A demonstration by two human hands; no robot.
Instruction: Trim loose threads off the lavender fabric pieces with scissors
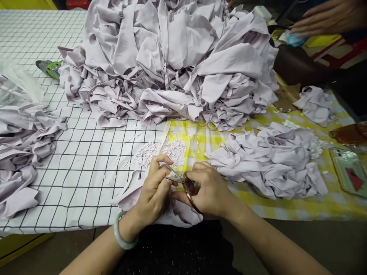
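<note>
We noted a cloth heap across the desk, scraps before it, phone far right. Left hand pinched a cloth piece near the edge; right hand's grip wrapped scissors.

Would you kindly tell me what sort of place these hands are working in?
Probably a small garment workshop or home sewing workplace: a big heap of pale fabric sits on the table, the right hand holds scissors, and small pale clippings lie just beyond the hands.
</note>
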